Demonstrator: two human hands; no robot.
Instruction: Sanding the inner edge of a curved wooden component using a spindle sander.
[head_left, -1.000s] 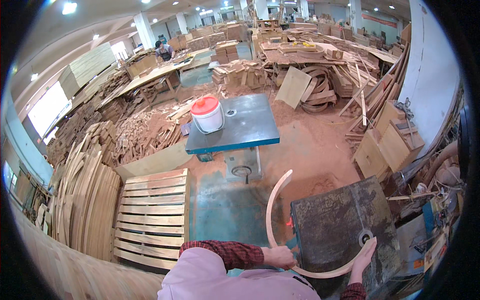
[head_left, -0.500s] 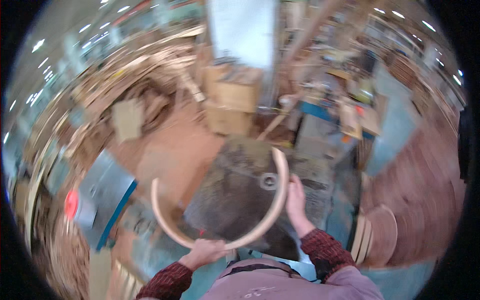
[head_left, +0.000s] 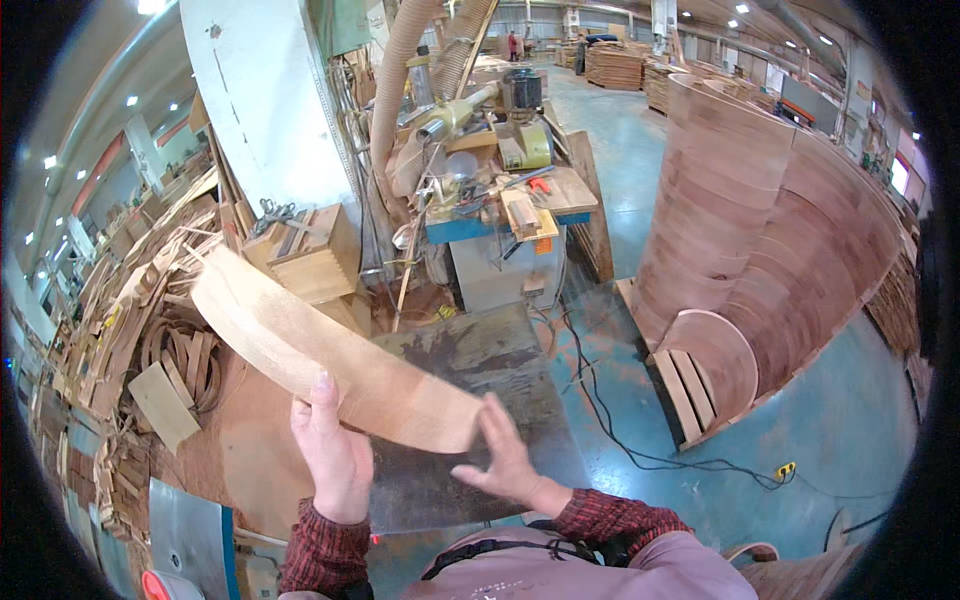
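Note:
A pale curved wooden band [head_left: 385, 390] is held up in front of me, its wide face showing and its length slanting from far left to near right. My left hand [head_left: 335, 450] grips its lower edge near the middle, with the thumb upright against the wood. At the band's near right end, my right hand [head_left: 507, 462] has its fingers spread and its fingertips at the wood; whether they press on it I cannot tell. Beneath lies a dark, worn flat machine table [head_left: 480, 350], partly covered by the band and my hands.
Stacked curved wooden panels [head_left: 740, 220] stand at the right, with black cables [head_left: 620, 440] across the blue floor. A machine bench [head_left: 500, 260] with tools is ahead. Wood offcuts [head_left: 120, 330] pile up at the left, beside a wooden box [head_left: 315, 265] and white pillar [head_left: 265, 100].
My view has swung toward the right. The band has turned from edge-on, like a hoop, to show its broad face. My left hand has risen with it; the right is now at its end.

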